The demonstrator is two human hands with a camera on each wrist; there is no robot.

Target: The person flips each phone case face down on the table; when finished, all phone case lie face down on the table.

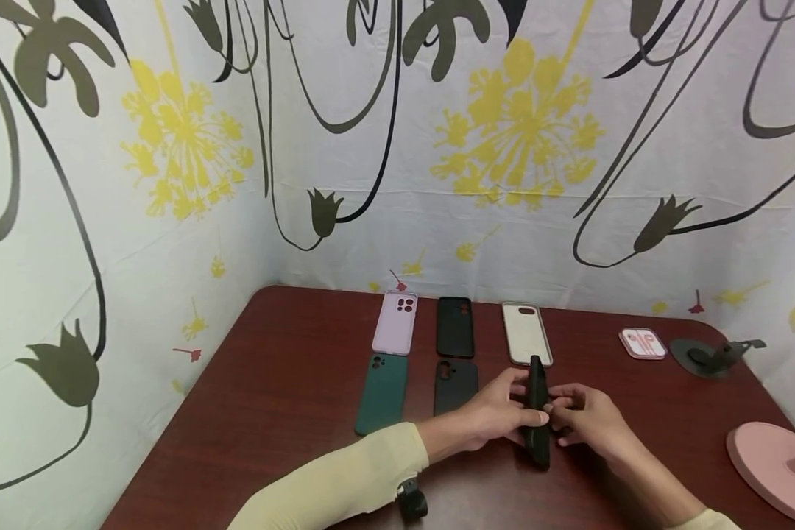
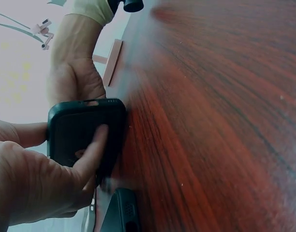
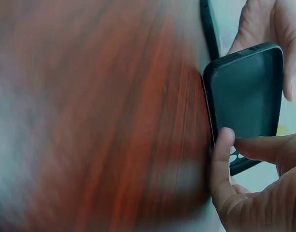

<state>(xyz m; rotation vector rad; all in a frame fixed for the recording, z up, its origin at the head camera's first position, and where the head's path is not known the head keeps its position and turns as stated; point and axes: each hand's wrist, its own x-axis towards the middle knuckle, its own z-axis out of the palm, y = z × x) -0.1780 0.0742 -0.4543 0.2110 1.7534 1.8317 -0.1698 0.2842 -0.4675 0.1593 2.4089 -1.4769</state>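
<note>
A black phone case stands on its long edge just above or on the table, between both hands. My left hand grips it from the left, thumb across the near part. From the other side, my right hand pinches its edge with curled fingers. The right wrist view shows the hollow inside of the case, with a thumb and finger near the camera cutouts. In the left wrist view the outer back of the case faces the camera, one left finger laid over it.
On the table lie a lilac case, a black case, a white case, a green case and a dark grey case. Rightward are a small white box, a dark stand and a pink base.
</note>
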